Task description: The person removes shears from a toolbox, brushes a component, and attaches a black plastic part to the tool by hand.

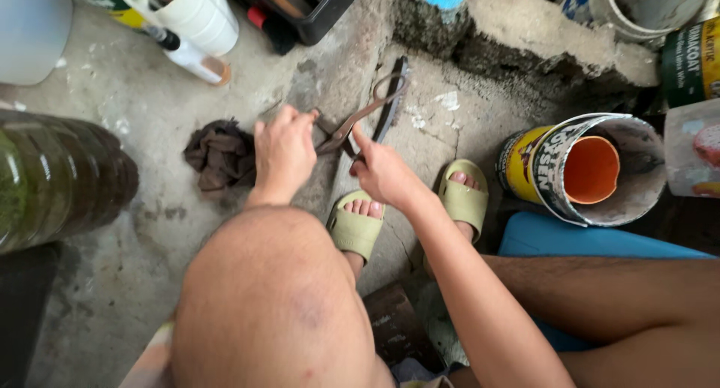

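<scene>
Two hands meet on one pair of rusty metal shears (358, 118), held above the concrete floor (112, 230) in front of the person's knees. The left hand (283, 154) is clenched around something at the near end of the tool; what exactly sits inside the fist is hidden. The right hand (382, 172) grips the shears just beside the pivot, fingers closed on the metal, with the long looped handles slanting up and away from it.

Just beyond the right hand, a dark flat strip (391, 106) lies on the floor, partly behind the handles. Left of the left hand, near but not touching, a crumpled brown rag (221, 157). Below both hands, two feet in pale green slides (463, 200).

Right of the right hand, well apart: a tipped paint can (600, 170) with an orange inside. Far left of the left hand, a large greenish plastic bottle (60, 178) on its side. Beyond, a white jug (196, 14) and a black crate (300, 5).
</scene>
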